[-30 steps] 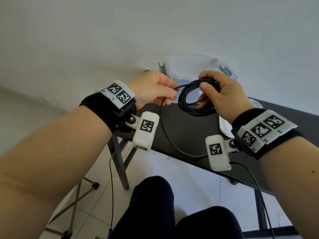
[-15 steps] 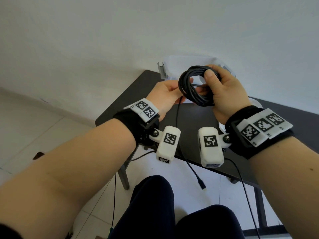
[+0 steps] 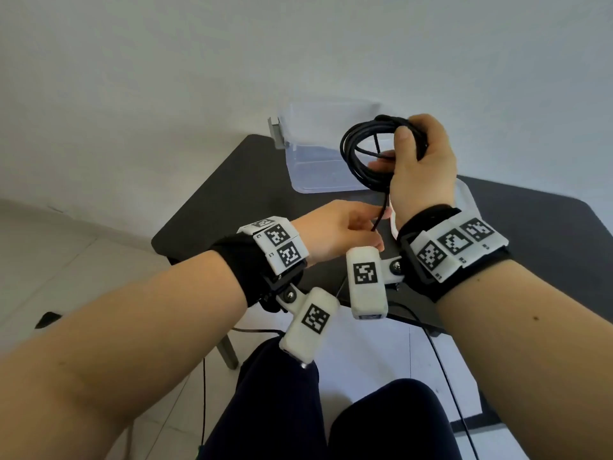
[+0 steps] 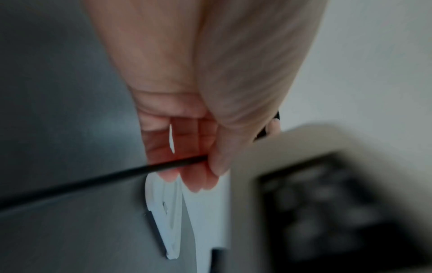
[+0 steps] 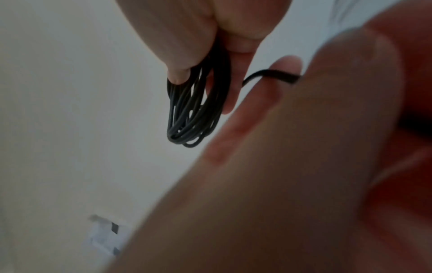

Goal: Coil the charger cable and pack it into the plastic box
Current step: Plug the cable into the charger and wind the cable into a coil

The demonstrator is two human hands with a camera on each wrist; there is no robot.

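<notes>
Inspecting, left to right:
Left hand (image 3: 335, 232): low and near, over the table's near edge; thumb and fingers (image 4: 194, 177) pinch the loose run of the cable. Grip closed on that strand.
Cable (image 3: 356, 151): black, mostly wound into a coil held upright in the air above the table; one strand drops from the coil's lower side down to the left hand. In the left wrist view the strand runs on past the fingers toward the left edge of that picture.
Box (image 3: 311, 161): clear plastic, open-topped, on the far side of the table, behind the coil; grey latch on its left end. The cable is not in it.
Right hand (image 3: 421, 164): raised, right of the coil; thumb on the near side, fingers behind, clamped round the bunched turns.
Lid (image 3: 467, 197): pale plastic piece flat on the table, mostly hidden by the right wrist.
Table (image 3: 212, 207): dark top; only the box and lid seen resting on it.
</notes>
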